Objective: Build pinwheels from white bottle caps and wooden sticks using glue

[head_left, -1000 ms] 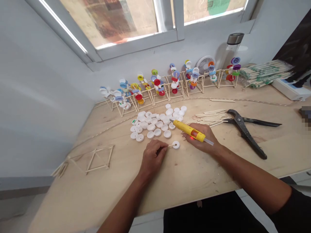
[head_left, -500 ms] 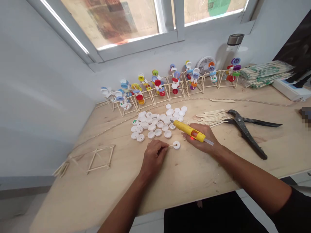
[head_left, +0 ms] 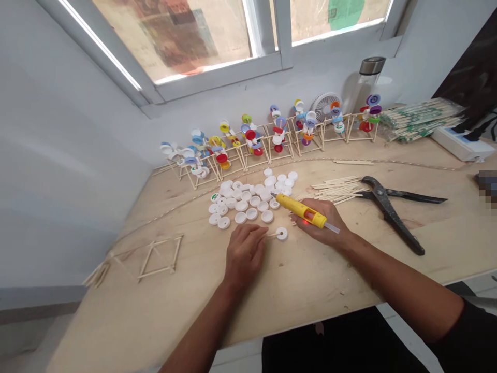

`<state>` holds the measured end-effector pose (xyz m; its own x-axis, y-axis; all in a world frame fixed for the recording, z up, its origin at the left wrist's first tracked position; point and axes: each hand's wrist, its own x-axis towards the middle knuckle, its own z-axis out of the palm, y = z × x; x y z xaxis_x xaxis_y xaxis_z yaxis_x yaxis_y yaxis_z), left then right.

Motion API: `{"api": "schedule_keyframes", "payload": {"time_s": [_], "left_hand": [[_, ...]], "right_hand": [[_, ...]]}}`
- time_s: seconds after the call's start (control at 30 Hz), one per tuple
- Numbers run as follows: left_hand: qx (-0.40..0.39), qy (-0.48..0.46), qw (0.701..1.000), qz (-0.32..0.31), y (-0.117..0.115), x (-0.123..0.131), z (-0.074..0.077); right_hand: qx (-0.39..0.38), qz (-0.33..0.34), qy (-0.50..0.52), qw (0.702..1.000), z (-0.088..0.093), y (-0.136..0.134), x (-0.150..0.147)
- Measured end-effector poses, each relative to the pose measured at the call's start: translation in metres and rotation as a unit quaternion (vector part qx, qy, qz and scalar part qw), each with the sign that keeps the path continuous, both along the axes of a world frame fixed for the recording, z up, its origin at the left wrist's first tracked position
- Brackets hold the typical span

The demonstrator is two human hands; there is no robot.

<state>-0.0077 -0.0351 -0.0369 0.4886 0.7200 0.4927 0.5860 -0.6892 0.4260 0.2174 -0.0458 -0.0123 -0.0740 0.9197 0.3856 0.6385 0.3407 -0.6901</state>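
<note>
My right hand (head_left: 321, 221) is wrapped round a yellow hot glue gun (head_left: 298, 208), a clear glue stick poking out of its back end. The gun's tip points to the upper left, over the edge of the white bottle caps (head_left: 246, 199). My left hand (head_left: 245, 253) rests on the table with its fingers closed on a thin wooden stick (head_left: 272, 235). The stick's far end lies at the dark centre spot of a single white cap (head_left: 282, 234), set apart from the pile.
Stick frames with coloured cap wheels (head_left: 248, 142) line the wall. Black pliers (head_left: 388, 202) and loose sticks (head_left: 337, 190) lie to the right. A square stick frame (head_left: 159, 259) is at the left. Behind stand a small fan (head_left: 325, 108), a bottle (head_left: 368, 83) and a power strip (head_left: 462, 144).
My left fingers have stretched slightly forward over the stick. The glue gun and the single cap stay nearly in place; the view has shifted a little.
</note>
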Motion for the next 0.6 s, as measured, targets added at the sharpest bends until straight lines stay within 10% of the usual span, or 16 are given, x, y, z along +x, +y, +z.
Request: {"api": "schedule_keyframes", "payload": {"time_s": [0.6], "left_hand": [[0.102, 0.134, 0.985, -0.033, -0.011, 0.01, 0.001]], "right_hand": [[-0.003, -0.008, -0.006, 1.0, 0.001, -0.001, 0.0]]}}
